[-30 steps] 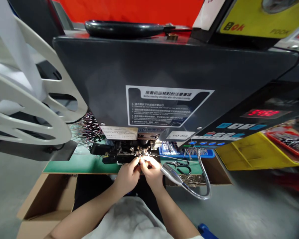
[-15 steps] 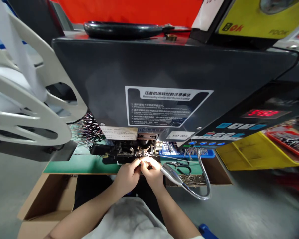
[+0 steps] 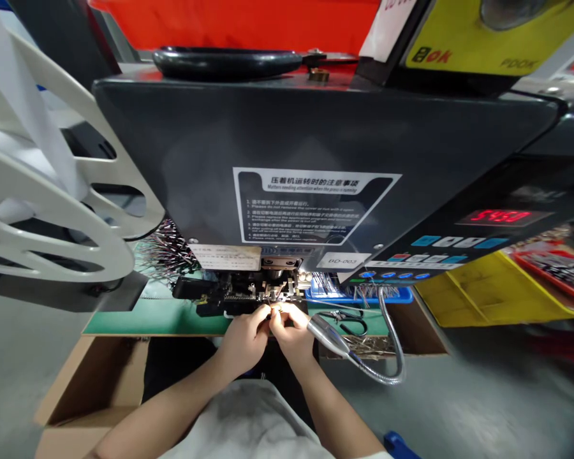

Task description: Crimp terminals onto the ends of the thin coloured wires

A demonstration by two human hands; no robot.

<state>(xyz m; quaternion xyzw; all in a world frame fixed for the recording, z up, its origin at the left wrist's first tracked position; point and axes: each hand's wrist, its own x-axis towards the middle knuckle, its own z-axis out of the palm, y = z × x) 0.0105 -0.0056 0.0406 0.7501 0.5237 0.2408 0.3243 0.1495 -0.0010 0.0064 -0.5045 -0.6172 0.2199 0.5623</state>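
My left hand [image 3: 245,338] and my right hand [image 3: 293,333] meet in front of the crimping press [image 3: 172,146], right below its lit tooling [image 3: 277,292]. Both are closed in a pinch, thumbs and forefingers almost touching. Between the fingertips is what looks like a thin wire, mostly covered by the fingers. The silver head of a gooseneck lamp [image 3: 328,335] shines on the fingertips from close beside my right hand. A pair of black-handled snips [image 3: 353,324] lies to the right on the green work surface [image 3: 162,317].
Bundled wires [image 3: 169,252] lie behind the press at left, and a blue tray [image 3: 397,295] with more wires stands at right. A large pale reel [image 3: 110,172] hangs at left. Cardboard boxes [image 3: 93,382] sit below the table edge; a yellow bin [image 3: 463,293] is farther right.
The camera view has shifted slightly, so the upper part of the press sits a little farther left. My hands keep nearly the same place, with only a small shift at the fingertips.
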